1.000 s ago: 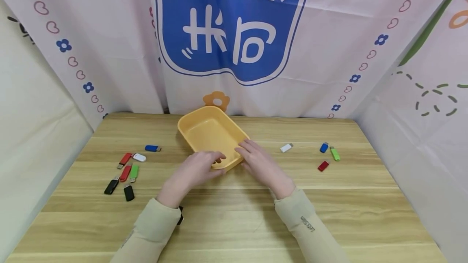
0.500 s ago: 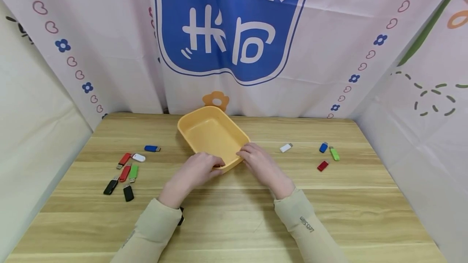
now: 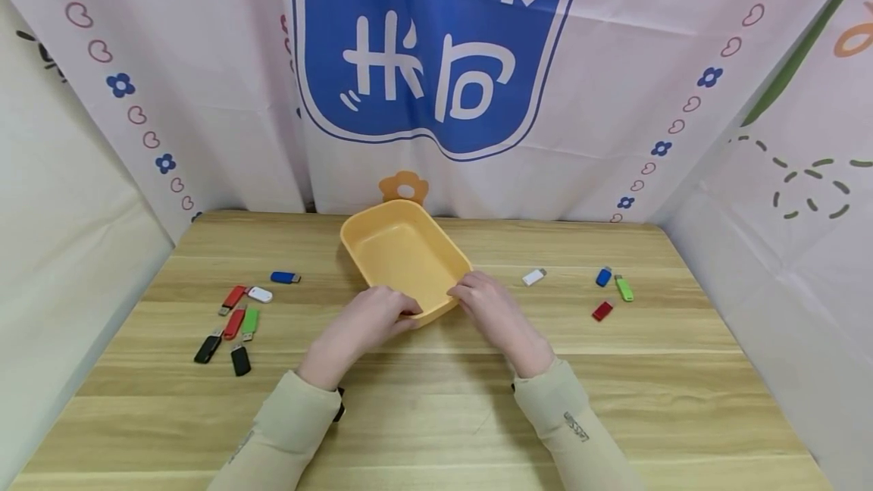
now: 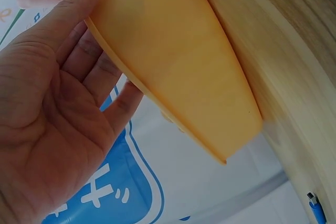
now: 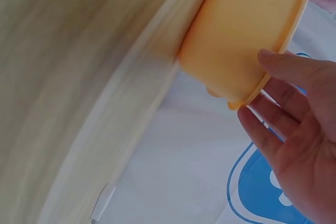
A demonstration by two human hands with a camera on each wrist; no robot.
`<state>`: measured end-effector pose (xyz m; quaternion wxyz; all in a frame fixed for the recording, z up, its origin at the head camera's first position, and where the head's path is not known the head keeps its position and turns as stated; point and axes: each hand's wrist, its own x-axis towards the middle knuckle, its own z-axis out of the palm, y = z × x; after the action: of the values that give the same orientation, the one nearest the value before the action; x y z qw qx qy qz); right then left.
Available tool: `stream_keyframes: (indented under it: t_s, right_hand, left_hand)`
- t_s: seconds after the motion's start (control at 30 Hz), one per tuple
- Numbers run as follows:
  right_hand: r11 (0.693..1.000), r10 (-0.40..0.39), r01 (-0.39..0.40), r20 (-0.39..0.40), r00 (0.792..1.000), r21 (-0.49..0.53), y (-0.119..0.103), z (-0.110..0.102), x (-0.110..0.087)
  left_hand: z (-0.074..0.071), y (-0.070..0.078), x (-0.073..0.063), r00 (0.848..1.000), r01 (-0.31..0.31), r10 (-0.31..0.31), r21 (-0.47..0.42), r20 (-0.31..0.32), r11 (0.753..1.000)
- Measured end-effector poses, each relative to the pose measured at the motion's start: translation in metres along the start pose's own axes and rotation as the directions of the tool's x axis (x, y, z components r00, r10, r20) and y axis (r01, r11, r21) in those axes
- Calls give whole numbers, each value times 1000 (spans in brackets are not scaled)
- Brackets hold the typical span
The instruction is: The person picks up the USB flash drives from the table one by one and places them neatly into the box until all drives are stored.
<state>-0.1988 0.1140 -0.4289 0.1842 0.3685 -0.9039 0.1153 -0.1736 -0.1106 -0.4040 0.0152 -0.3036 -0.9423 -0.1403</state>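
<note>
A yellow rectangular plastic bin stands askew on the wooden table, its inside bare. My left hand grips its near rim, thumb outside and fingers over into the bin, as the left wrist view shows with the bin's outer wall beside the palm. At the near right corner my right hand pinches the rim; in the right wrist view the thumb presses the outer wall and the other fingers lie behind the rim.
Left of the bin lie several USB sticks, among them a blue one, a white one, a green one and a black one. On the right are a white stick, a red one and a lime one. A printed curtain hangs behind.
Both hands have closed onto the near rim, the right one's fingers drawing in. The bin has shifted slightly right and toward me. The USB sticks lie where they were.
</note>
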Motion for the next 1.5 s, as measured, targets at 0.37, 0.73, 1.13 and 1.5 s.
stream_keyframes:
  t_s: [0.37,0.73,1.13,1.5]
  right_hand:
    - [1000,10,-10,-1,1000,-14,-2,-7,-5]
    - [1000,9,-9,14,1000,5,-3,-11,-14]
    - [999,2,-5,59,998,43,-5,-16,-20]
    - [996,9,-20,115,993,87,-8,-21,-21]
  left_hand:
    - [-1,1,0,999,-32,32,4,-17,999]
    - [-1,-1,0,994,-98,98,8,-56,995]
    - [1,0,0,992,-111,112,24,-59,994]
    - [0,2,0,993,-102,104,36,-54,994]
